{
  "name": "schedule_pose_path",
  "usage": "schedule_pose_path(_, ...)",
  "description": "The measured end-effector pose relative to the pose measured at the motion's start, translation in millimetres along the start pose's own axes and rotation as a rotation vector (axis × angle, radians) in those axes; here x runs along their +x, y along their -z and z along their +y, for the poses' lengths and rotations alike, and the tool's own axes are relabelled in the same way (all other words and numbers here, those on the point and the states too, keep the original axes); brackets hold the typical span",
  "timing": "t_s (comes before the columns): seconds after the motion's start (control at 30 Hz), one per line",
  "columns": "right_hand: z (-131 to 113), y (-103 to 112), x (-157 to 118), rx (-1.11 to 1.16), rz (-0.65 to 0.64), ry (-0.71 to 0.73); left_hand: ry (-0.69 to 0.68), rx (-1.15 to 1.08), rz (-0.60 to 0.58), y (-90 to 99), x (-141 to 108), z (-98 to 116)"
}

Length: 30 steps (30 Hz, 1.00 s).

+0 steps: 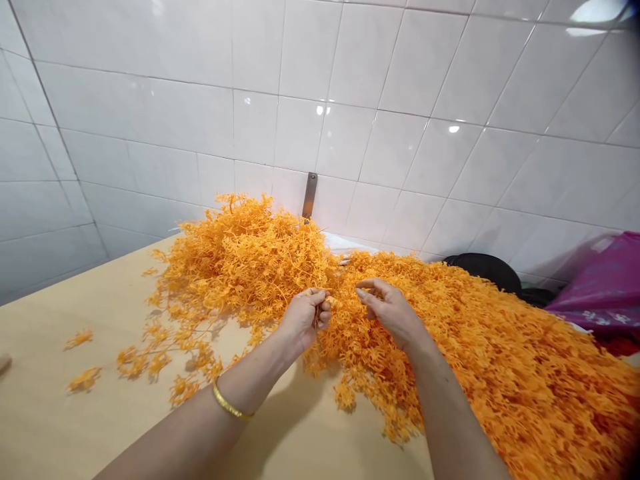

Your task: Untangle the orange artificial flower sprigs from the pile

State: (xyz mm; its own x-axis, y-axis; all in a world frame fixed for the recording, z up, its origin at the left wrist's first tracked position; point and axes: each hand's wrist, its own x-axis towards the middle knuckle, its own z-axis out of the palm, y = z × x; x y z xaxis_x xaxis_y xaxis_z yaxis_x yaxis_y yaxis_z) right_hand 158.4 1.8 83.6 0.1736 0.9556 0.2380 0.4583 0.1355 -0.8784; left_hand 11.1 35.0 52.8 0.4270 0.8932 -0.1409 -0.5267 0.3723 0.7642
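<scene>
My left hand (307, 317) is closed in a pinch on a thin orange plastic stem, whose tip pokes out to the right of the fingertips. To its right, my right hand (387, 307) is held with the fingers bent and the thumb apart, and I see nothing in it. Both hands are over the front of two heaps of orange artificial sprigs. The left heap (250, 253) is loose and stemmy; the larger right heap (510, 360) spreads down to the lower right. A gold bangle (230, 403) circles my left wrist.
Loose orange pieces (85, 379) lie on the pale yellow table (40, 333) at the left. Behind stands a white tiled wall (200, 113) with a metal bracket (310, 195). A black round object (487, 270) and a purple bag (600, 287) are at the back right.
</scene>
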Motion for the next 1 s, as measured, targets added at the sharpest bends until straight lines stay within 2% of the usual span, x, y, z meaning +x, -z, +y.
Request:
schedule_pose_path(0.17, -3, -18, -6, -0.053, -0.185, 0.138, -0.010, 0.004, -0.004, -3.4, -3, 1)
schedule_pose_path(0.4, -1, -33, -7, -0.088, -0.241, 0.302, -0.026, 0.018, -0.044, -0.3, 1, -1)
schedule_pose_path(0.67, 1, -33, -3, -0.070, -0.117, 0.280, -0.151, 0.257, -0.056, -0.6, -4, 11)
schedule_pose_path(0.8, -1, -35, -3, -0.016, 0.050, 0.251, -0.191, 0.256, -0.114, -8.2, -12, 18)
schedule_pose_path(1.0, -8, -43, -7, -0.083, 0.302, 0.256, -0.261, 0.244, -0.115, -16.1, -19, 20)
